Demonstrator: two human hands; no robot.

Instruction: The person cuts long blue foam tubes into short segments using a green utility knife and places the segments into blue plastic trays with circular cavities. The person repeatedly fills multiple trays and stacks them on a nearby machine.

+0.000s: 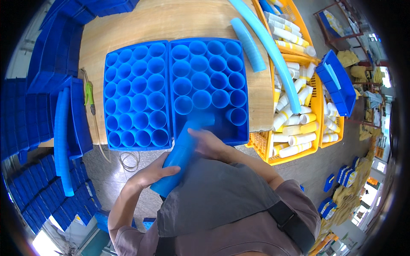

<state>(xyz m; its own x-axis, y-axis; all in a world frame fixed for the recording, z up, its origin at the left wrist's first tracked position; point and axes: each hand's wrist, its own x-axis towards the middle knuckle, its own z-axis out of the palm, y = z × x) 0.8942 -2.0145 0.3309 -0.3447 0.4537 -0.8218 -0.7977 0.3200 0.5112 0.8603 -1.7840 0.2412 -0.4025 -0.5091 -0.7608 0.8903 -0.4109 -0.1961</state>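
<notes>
My left hand [156,170] is wrapped around the lower part of a stack of nested blue cups [181,151], which slants up in front of my apron. At its upper end, my right hand [209,143] is closed against the stack's side, slightly smeared by motion. Just beyond it, a blurred blue cup shape [203,119] hangs over the near row of the right blue bin [247,128]. Upright blue cups [200,81] fill that bin's farther rows, and one cup [235,116] stands at its near right. The left blue bin [106,143] holds full rows of cups.
Light blue cup stacks [250,45] lie at the wooden table's [128,21] right side. Yellow crates [318,141] of white and yellow tubes stand beyond it. At left are blue bins [55,47], another long cup stack [63,141] and a green air gun [89,93] with a hose.
</notes>
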